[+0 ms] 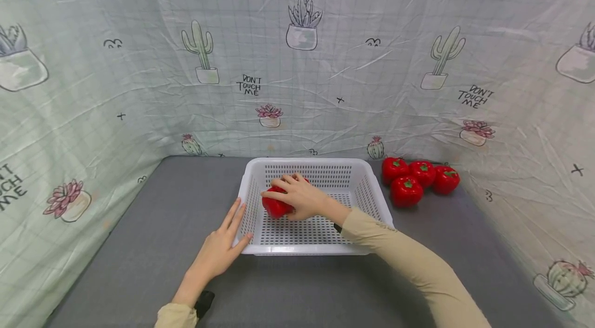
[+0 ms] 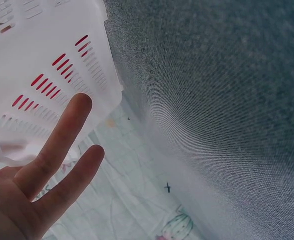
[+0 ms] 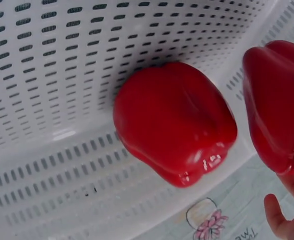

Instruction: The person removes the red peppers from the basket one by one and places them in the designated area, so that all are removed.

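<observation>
My right hand (image 1: 304,200) reaches into a white perforated plastic basket (image 1: 307,249) and grips a red bell pepper (image 3: 277,107). In the head view this pepper shows at the left part of the basket, partly covered by the fingers. A second red bell pepper (image 3: 174,122) lies on the basket floor against its wall, mostly hidden behind the hand in the head view. My left hand (image 1: 218,248) rests at the basket's left rim with fingers stretched out. In the left wrist view two straight fingers (image 2: 69,137) overlap the slotted wall, where red shows through.
Several red bell peppers (image 1: 406,191) with green stems stand grouped on the grey table (image 1: 139,255), right of the basket. A fabric sheet printed with cacti (image 1: 302,85) encloses the table at the back and both sides.
</observation>
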Demonstrator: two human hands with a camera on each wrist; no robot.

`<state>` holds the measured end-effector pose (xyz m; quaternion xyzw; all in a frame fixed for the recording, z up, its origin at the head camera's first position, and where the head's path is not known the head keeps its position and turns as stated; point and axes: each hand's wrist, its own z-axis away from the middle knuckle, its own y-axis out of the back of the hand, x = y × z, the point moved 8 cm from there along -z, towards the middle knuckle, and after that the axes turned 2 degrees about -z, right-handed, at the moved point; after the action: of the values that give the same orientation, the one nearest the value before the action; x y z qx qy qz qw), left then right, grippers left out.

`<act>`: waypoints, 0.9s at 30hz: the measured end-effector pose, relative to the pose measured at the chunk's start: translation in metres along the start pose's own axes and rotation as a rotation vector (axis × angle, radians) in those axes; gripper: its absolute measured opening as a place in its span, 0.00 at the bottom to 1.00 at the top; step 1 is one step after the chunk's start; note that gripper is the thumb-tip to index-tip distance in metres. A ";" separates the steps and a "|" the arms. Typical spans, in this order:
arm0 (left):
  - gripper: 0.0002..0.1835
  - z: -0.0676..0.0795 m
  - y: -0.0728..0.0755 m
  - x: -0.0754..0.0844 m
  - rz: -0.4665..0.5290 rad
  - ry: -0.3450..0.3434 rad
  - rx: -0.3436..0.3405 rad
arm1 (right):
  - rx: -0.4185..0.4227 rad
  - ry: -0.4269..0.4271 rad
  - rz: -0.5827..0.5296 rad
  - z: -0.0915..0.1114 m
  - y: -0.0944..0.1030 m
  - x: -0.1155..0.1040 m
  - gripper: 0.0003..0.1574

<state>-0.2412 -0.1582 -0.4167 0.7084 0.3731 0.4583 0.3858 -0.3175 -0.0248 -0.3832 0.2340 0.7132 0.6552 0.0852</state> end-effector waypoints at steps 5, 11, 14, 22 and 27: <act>0.37 0.000 0.000 0.000 -0.002 0.007 0.002 | -0.020 -0.007 -0.009 0.006 0.011 0.002 0.51; 0.37 0.001 -0.001 0.000 -0.020 0.008 0.006 | 0.026 -0.011 -0.046 0.014 0.029 0.008 0.43; 0.37 0.000 -0.001 0.001 -0.021 0.003 0.011 | 0.056 -0.003 -0.051 0.018 0.038 0.011 0.40; 0.36 0.001 -0.001 0.002 -0.018 -0.018 0.036 | 0.117 -0.008 -0.032 0.037 0.064 0.018 0.38; 0.36 0.001 0.000 0.001 -0.015 -0.030 0.050 | 0.168 -0.022 -0.024 0.055 0.078 0.025 0.40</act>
<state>-0.2401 -0.1572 -0.4162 0.7220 0.3838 0.4352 0.3768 -0.2983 0.0376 -0.3092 0.2391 0.7675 0.5892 0.0811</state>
